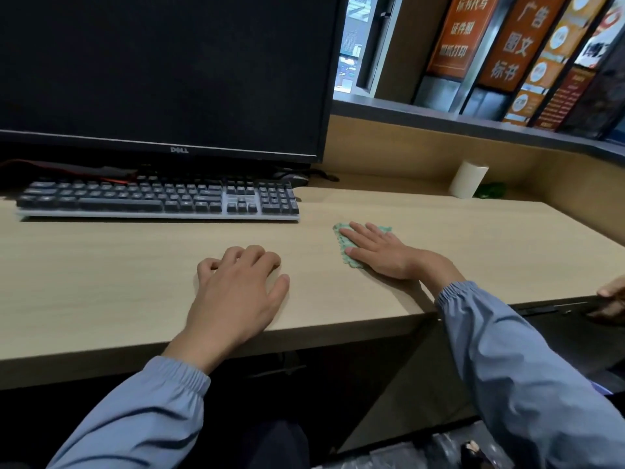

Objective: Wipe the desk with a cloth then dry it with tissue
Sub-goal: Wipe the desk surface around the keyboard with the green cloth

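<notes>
**Wood-grain wipe under way, drying yet to come**

Over the pale wooden surface (135, 265), below the dark Dell monitor (162, 69) and keyboard (159, 198): no wet sheen to judge coverage by. Left hand (236, 292) resting idle, fingers loosely curled on nothing. Right hand (378, 252) pressing down, fingers straight and slightly spread, on the green cloth (341, 244) right of the keyboard. Probably mid-wipe. Drying not started, judging by the white tissue roll (468, 180) standing untouched at the back right.

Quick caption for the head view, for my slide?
Right hand presses green cloth on the wooden desk, left hand resting alongside, keyboard behind.
</notes>
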Motion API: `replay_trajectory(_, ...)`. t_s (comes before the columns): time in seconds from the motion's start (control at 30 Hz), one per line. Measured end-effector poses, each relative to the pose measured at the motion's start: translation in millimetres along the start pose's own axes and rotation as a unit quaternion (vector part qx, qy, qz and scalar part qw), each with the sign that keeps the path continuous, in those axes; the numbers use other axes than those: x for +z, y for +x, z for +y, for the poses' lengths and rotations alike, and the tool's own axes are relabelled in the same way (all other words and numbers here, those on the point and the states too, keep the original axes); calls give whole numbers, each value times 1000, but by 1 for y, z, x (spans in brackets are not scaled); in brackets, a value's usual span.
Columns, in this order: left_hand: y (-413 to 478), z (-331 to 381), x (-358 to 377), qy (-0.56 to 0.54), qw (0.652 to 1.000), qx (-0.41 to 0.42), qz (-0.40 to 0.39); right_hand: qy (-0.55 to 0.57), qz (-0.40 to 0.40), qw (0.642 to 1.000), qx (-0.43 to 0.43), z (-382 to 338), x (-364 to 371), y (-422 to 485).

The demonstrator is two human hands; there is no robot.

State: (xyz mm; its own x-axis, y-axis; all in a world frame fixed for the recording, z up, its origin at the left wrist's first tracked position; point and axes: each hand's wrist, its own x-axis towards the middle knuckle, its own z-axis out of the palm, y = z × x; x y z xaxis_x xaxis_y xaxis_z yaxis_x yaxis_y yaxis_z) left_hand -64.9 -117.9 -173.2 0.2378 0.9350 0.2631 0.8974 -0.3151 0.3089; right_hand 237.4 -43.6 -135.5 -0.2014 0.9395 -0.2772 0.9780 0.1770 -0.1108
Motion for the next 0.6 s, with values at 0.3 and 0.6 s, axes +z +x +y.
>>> replay_trajectory(0.3,7,-1,-5,-50,998,-25,-2,-14,18,999,36,16,-28,95)
replay_trajectory(0.6,12,-4,-6,-97,994,-47,-31,-15,-9,997,76,20,-60,164)
